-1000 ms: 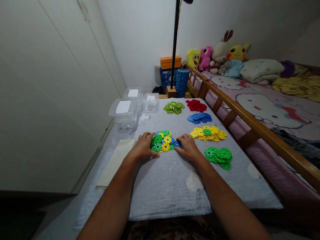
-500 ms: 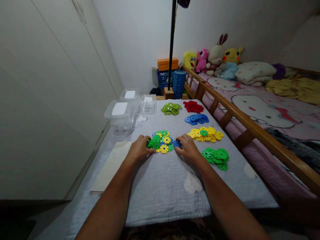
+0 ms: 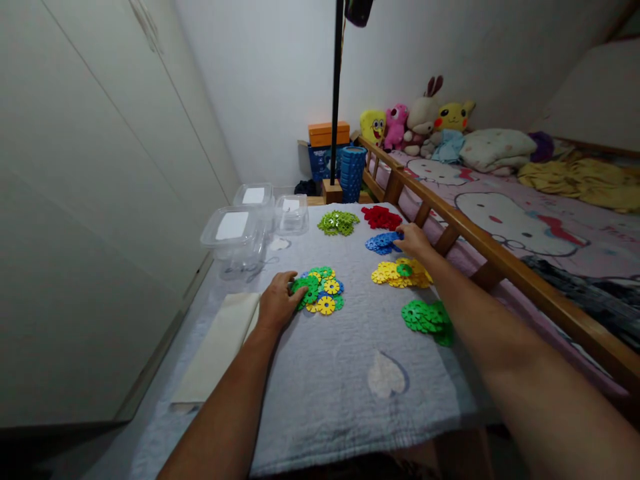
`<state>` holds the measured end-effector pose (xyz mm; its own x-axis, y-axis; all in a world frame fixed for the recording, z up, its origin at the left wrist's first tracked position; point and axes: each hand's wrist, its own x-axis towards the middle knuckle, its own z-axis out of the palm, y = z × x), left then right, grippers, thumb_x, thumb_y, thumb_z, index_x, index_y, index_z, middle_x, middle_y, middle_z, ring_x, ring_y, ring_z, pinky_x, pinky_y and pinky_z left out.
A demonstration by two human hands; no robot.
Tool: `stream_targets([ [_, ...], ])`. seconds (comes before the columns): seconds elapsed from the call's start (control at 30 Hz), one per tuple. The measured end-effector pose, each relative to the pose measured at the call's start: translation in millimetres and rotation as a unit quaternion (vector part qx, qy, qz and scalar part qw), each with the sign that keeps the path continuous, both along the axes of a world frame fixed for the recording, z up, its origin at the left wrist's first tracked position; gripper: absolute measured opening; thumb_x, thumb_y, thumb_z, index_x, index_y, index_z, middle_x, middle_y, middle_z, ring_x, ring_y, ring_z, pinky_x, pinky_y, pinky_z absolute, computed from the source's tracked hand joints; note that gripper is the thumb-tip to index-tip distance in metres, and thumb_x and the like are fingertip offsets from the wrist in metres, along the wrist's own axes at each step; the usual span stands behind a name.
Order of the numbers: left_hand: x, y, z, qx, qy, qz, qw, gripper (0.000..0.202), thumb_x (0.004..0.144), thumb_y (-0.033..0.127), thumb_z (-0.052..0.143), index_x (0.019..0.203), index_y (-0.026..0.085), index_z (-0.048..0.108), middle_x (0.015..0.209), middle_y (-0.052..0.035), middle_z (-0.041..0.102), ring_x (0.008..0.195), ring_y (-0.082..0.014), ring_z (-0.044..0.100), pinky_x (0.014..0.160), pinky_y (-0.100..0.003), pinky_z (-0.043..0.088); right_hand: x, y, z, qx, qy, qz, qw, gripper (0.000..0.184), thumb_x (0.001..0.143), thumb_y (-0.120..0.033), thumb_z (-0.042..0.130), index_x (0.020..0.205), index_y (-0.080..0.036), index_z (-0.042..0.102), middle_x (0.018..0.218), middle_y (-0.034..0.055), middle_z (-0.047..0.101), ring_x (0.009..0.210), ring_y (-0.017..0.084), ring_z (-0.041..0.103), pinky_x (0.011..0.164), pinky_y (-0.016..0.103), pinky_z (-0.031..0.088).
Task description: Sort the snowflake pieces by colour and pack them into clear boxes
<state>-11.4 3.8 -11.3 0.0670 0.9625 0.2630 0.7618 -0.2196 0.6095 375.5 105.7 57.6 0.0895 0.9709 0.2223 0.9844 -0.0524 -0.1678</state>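
I watch from a distance through the head camera. My left hand [image 3: 279,299] is curled at the left side of the mixed pile [image 3: 330,287], thumb and fingers pinching a few green discs [image 3: 307,292] between them. The mixed pile, of yellow, blue and green notched discs, lies near the middle of the desk [image 3: 325,393]. My right hand [image 3: 411,239] reaches across to the far right, its fingertips at the right end of the blue pile [image 3: 380,244]; I cannot tell whether they are pinching a disc there or merely touching.

Along the right side of the desk I count 4 sorted piles: the red pile [image 3: 381,217] farthest off, then the blue, then the yellow pile [image 3: 390,274] with 1 green disc [image 3: 405,270] on top, and the green pile [image 3: 424,317] nearest me, partly behind my right forearm. The lime pile [image 3: 339,223] sits left of the red. At the far left of the desk stand clear plastic boxes [image 3: 233,252], with 3 white labels [image 3: 232,226] showing. A cream folded piece [image 3: 213,357] lies beside my left forearm; its material is unclear.
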Motion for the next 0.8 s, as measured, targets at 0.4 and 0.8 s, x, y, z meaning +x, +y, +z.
stream_targets([
  [0.4,0.9,-0.8,4.0,0.003,0.030,-0.008,1.000,0.033,0.089,0.037,0.058,0.118,0.021,0.061,0.114,-0.0088,0.067,0.104,-0.0240,0.066,0.091,-0.037,0.053,3.3,26.4,-13.0,0.004,0.001,-0.001,1.000,0.037,0.082,-0.007,0.060,0.117,-0.007,0.071,0.118,0.0173,0.068,0.109,0.023,0.061,0.095,0.029,0.043],
  [0.8,2.5,-4.2,6.4,-0.004,0.076,-0.012,0.997,0.034,0.093,0.038,0.054,0.123,0.023,0.061,0.118,-0.0092,0.065,0.109,-0.0251,0.064,0.095,-0.037,0.051,-40.0,-17.7,2.8,0.058,0.123,0.049,0.989,0.038,0.085,-0.012,0.057,0.120,-0.010,0.069,0.118,0.0137,0.069,0.093,0.019,0.065,0.090,0.028,0.048],
])
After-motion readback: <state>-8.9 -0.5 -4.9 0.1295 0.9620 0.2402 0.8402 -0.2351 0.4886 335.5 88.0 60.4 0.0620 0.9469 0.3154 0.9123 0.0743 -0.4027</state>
